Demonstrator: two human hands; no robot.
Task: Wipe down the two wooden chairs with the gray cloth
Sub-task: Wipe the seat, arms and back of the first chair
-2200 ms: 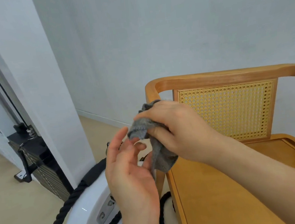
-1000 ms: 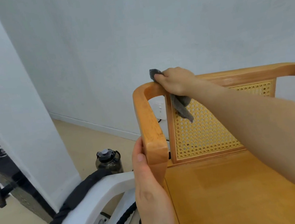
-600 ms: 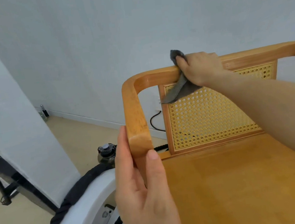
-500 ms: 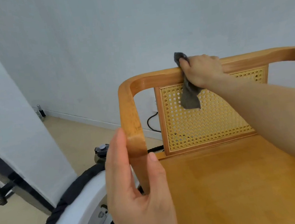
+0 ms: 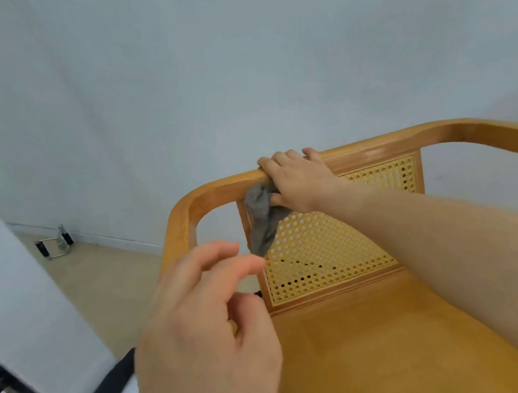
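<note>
Gripping-wise, the right hand point(image 5: 298, 182) is wrapped over the rail point(image 5: 406, 142) of the chair point(image 5: 365, 345), fingers hooked over the back edge, thumb pinning the cloth point(image 5: 262, 218) against the rail's front. Only a small bunch of cloth sits under the hand. The rest dangles loose in front of the cane panel point(image 5: 337, 245). The left hand point(image 5: 202, 332) floats near the armrest point(image 5: 178, 234) with its fingers loosely curled, holding nothing, and as far as I can tell it isn't touching the wood.

Stuff I'd worry about from here:

- So little cloth is between palm and rail that I'm probably rubbing bare skin on wood as much as wiping. A long swipe along the rail could roll the wad right out from under the thumb, and then it drops onto the seat or down behind the chair.
- The hanging tail sits right against the cane holes. If I drag sideways, it could snag on the weave or the panel frame and get yanked out of the pinch.
- Nothing is bracing the chair. If I push hard on the rail with the left hand off it, the whole thing might scoot or tip back toward the wall.
- The second chair isn't in view, so there's plenty of job left. I'd rebunch the cloth before going further.
</note>
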